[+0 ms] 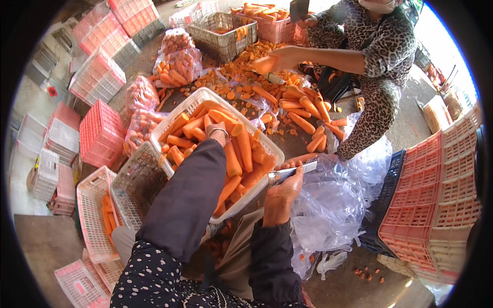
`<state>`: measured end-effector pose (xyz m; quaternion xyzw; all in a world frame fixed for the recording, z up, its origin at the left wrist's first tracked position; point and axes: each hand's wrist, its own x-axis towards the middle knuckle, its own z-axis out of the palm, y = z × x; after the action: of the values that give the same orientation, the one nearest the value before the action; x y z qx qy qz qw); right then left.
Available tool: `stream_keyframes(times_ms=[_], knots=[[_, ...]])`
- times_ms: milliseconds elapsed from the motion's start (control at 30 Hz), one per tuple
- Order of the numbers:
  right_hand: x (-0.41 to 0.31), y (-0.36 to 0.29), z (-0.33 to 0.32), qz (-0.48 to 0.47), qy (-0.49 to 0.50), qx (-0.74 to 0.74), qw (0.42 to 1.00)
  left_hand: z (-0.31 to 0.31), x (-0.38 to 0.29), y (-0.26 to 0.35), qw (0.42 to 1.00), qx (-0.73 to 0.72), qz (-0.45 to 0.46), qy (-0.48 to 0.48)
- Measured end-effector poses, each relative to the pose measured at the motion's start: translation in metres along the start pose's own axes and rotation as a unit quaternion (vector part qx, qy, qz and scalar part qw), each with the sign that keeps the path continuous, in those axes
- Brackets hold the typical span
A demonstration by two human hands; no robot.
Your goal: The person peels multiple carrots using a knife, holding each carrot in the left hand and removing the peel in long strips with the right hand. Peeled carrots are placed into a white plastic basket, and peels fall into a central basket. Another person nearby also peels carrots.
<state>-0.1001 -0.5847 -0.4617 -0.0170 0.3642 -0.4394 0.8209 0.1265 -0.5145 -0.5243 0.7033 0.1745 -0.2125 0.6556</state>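
My left hand (216, 130), with a bangle at the wrist, reaches into a white plastic crate (278, 151) heaped with carrots (232, 159). It is among the top carrots; the forearm and the back of the hand hide the fingers, so I cannot tell whether they grip one. Beside the crate's near right corner, my right hand (285, 190) is closed around a knife (298, 171) with a broad metal blade. The blade points right, apart from the carrots. Behind it the fingertips show along its far edge.
A co-worker (385, 65) sits opposite, holding a cleaver (299, 10) and a carrot (265, 64). Between us lie loose carrots (302, 107) and cut pieces (231, 95). Plastic bags (327, 208) spread at right beside stacked crates (414, 208). An empty-looking grey crate (134, 184) adjoins at left.
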Motion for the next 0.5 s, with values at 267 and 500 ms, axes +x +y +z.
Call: stream_keyframes(times_ms=[267,500], knots=[[-0.019,-0.017,-0.010,0.008,-0.054,-0.040,0.998,-0.180,-0.089,-0.048,0.966,0.043,0.253,0.045],[-0.098,0.025,-0.036,0.003,-0.179,-0.257,0.950,-0.228,-0.144,-0.091,0.840,0.329,0.424,0.080]])
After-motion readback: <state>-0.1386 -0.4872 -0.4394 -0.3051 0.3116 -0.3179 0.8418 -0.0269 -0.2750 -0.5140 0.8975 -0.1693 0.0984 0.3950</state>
